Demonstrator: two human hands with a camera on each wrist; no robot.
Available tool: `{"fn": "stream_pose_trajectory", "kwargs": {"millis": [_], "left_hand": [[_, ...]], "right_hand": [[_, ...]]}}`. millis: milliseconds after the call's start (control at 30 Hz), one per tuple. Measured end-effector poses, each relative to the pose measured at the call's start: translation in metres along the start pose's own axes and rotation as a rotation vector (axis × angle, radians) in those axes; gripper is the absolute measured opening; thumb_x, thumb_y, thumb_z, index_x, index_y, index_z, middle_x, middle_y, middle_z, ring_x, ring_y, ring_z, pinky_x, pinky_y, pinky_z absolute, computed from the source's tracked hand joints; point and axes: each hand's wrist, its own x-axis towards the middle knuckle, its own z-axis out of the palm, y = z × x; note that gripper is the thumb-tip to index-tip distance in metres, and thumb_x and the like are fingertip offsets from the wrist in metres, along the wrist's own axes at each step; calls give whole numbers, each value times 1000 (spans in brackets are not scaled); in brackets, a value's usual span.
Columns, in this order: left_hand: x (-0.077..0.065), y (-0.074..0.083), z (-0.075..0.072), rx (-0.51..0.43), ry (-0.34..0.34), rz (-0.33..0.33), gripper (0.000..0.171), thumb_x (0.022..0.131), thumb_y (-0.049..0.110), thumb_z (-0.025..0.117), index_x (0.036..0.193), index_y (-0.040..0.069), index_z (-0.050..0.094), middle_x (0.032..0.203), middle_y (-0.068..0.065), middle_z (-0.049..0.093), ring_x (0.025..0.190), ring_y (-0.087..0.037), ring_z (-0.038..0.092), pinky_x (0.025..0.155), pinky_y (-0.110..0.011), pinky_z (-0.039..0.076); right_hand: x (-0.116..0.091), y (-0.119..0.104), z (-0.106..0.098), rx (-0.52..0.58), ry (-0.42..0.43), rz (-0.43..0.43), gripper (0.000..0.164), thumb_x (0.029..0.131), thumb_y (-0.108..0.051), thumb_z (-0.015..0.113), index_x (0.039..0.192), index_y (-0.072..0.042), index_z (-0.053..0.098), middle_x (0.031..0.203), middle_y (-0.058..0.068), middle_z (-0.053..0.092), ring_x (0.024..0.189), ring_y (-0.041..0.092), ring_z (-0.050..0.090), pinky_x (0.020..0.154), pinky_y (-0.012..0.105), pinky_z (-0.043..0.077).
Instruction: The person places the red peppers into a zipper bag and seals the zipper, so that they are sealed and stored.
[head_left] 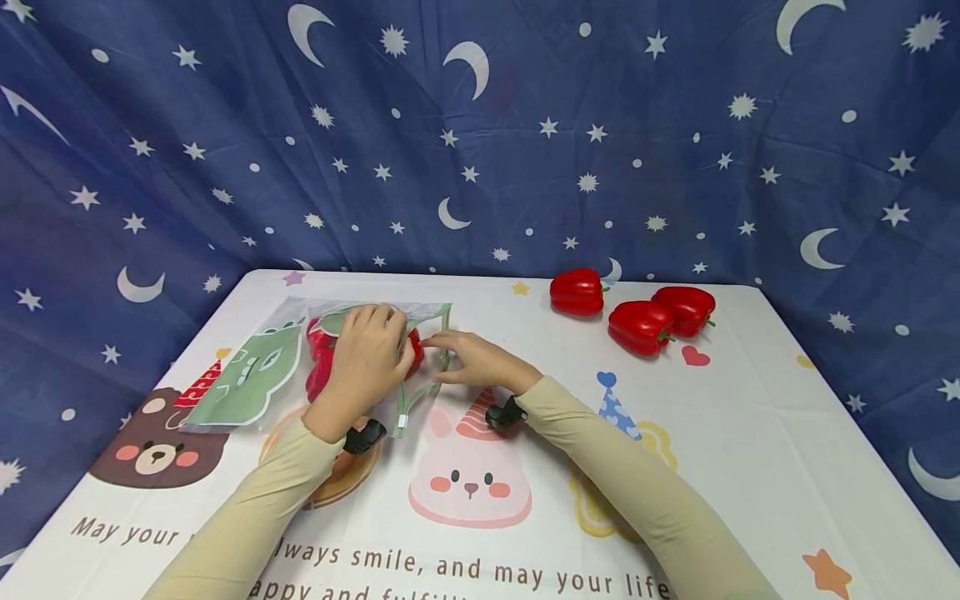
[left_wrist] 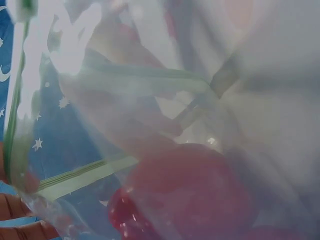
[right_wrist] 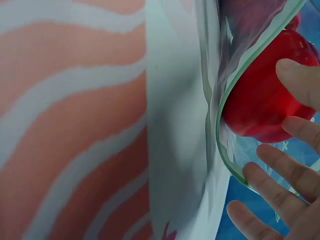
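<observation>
A clear zip bag (head_left: 247,375) with a green cartoon print lies on the left of the table, its green-edged mouth facing right. My left hand (head_left: 367,350) grips the upper side of the bag near its mouth; its fingers (left_wrist: 15,212) show at the zip strip in the left wrist view. Just inside the opening sits a red bell pepper (right_wrist: 265,95). My right hand (head_left: 480,360) is at the mouth with fingers spread, thumb and fingertips against that pepper. More red peppers (head_left: 321,367) show through the plastic, partly hidden by my left hand.
Three red bell peppers stand at the back right: one pepper (head_left: 577,292) by itself, and a front pepper (head_left: 641,327) beside a rear pepper (head_left: 685,309). The bag's zip slider (head_left: 402,421) hangs at the near corner. A blue starry curtain (head_left: 525,150) rises behind the white printed tablecloth (head_left: 750,467).
</observation>
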Motion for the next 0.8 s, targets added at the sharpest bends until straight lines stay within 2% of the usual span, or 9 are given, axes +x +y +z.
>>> {"fn": "stream_pose_trajectory", "kwargs": {"millis": [133,333,600,800], "left_hand": [[-1,0,0,-4,-12,-3,12,79,12,60,82,1,58,84,-16,61,87,-36,57,87,-46,44],[-2,0,-1,-11,-20,-12,14,79,14,61,83,1,58,84,-16,60,87,-35,57,88,-45,44],[-4,-1,0,-24,-15,-15,13,78,13,61,82,1,56,83,-16,59,86,-36,56,87,-46,43],[-4,-1,1,-36,-7,-10,12,77,12,61,79,2,55,81,-15,58,85,-36,56,86,-46,43]], "right_hand": [[-6,0,-4,3,-4,14,59,81,-25,72,134,-7,51,139,10,50,131,23,46,109,36,38],[-20,5,-17,-4,47,23,66,79,-29,74,136,-8,48,139,7,51,131,20,46,110,35,36],[-55,2,-60,-64,112,87,79,74,-33,77,141,-12,41,142,6,47,133,23,43,110,41,36],[-86,4,-93,-134,163,86,83,71,-32,80,141,-10,41,142,9,46,132,26,44,103,45,43]]}}
